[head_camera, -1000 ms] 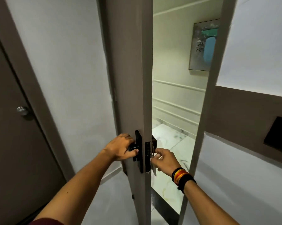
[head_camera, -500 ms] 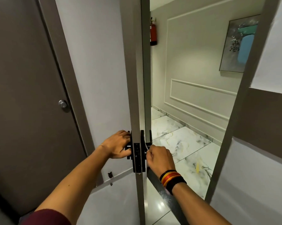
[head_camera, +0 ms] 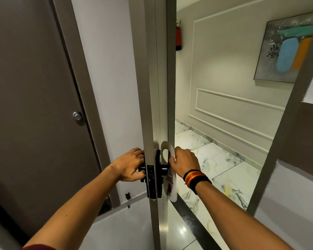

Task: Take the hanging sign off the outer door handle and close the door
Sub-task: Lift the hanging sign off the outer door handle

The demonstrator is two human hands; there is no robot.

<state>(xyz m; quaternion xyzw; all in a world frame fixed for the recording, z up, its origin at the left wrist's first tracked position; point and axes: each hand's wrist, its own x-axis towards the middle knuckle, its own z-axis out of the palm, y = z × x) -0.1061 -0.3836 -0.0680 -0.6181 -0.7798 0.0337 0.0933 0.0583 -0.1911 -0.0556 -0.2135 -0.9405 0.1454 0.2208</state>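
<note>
You cannot read the print on the sign, your right hand covers part of its loop, your left hand hides the inner handle, the door edge hides most of the extinguisher, and the painting is cut by the frame.

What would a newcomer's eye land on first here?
Dead centre, both hands flank the open door's edge: the left hand grips the inner black handle, while the right hand holds the white hanging sign looped over the outer handle. Upper right, a colourful abstract painting hangs on the corridor wall.
</note>
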